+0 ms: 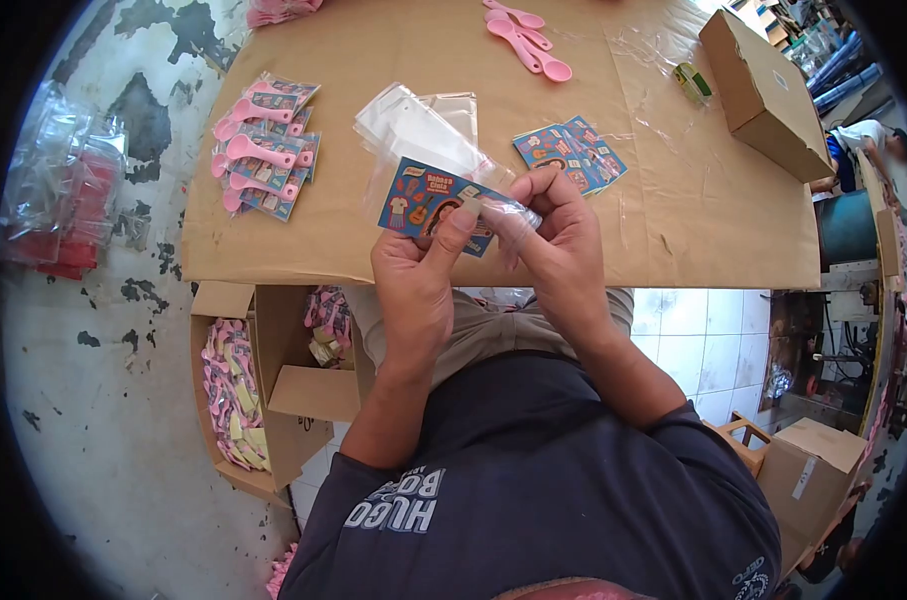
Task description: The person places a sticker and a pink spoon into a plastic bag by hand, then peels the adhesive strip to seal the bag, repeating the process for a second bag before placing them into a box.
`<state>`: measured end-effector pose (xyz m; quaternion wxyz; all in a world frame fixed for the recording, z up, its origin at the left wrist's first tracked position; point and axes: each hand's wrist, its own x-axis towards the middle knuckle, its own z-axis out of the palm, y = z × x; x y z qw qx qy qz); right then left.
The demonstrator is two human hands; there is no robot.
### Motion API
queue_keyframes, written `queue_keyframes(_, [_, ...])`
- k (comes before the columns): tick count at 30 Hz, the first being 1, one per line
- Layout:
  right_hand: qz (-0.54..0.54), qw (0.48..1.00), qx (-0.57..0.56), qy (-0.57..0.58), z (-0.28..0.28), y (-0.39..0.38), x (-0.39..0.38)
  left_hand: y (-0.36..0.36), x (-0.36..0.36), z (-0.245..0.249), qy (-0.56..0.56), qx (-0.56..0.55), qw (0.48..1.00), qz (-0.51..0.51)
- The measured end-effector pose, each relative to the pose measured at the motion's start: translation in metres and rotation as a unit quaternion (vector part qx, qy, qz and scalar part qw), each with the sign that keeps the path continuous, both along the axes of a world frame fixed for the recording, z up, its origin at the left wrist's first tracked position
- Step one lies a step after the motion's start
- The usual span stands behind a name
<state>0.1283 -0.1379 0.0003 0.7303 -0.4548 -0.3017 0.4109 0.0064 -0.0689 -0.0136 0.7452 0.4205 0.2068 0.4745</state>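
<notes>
Between thumb and fingers, my left hand [420, 275] pinches a blue printed card [413, 205] above the table's near edge. My right hand [563, 245] is closed on a clear plastic bag [510, 222] at the card's right end, where the film overlaps the card. Just behind the card lie more clear plastic bags [420, 125] in a loose stack. A fanned pile of blue cards [581, 152] rests right of them. On the left sit several packed pink measuring spoons [258, 150] with cards. Loose pink spoons [526, 45] lie at the far side.
Brown paper covers the table [673, 235]. A cardboard box [763, 95] stands at its right, beside a roll of tape [691, 84]. Below the left edge, an open carton [263, 400] holds many packed spoons. Plastic packs [63, 190] lie far left. Another person [873, 140] is at far right.
</notes>
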Motion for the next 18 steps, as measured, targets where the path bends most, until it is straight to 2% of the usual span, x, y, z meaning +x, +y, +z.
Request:
queue_keyframes(3, [-0.028,0.999,0.019,0.006,-0.008,0.002,-0.001,-0.005,0.007,0.008,0.016,0.019,1.000,0.007])
queue_keyframes(5, [0.054,0.997,-0.027,0.037,-0.005,-0.004,0.000,-0.005,0.011,0.011,0.012,0.026,0.999,0.019])
queue_keyframes(8, [0.023,0.998,-0.043,0.038,0.000,-0.008,-0.004,-0.003,0.013,0.014,-0.018,0.030,0.999,-0.007])
queue_keyframes(10, [0.031,0.998,-0.038,0.042,0.000,-0.012,-0.003,-0.002,0.014,0.024,-0.102,0.036,0.994,-0.024])
queue_keyframes(12, [0.039,0.998,-0.033,0.044,0.000,-0.016,-0.002,-0.001,0.017,0.030,-0.117,0.019,0.993,-0.016])
queue_keyframes(14, [0.054,0.997,-0.043,0.039,0.000,-0.020,-0.002,0.004,0.017,0.030,-0.192,0.046,0.979,-0.054])
queue_keyframes(16, [0.065,0.996,-0.032,0.056,0.001,-0.022,-0.001,0.003,0.019,0.032,-0.203,0.029,0.977,-0.059])
queue_keyframes(18, [0.075,0.994,-0.023,0.074,0.000,-0.021,-0.002,0.004,0.020,0.030,-0.250,0.006,0.962,-0.109])
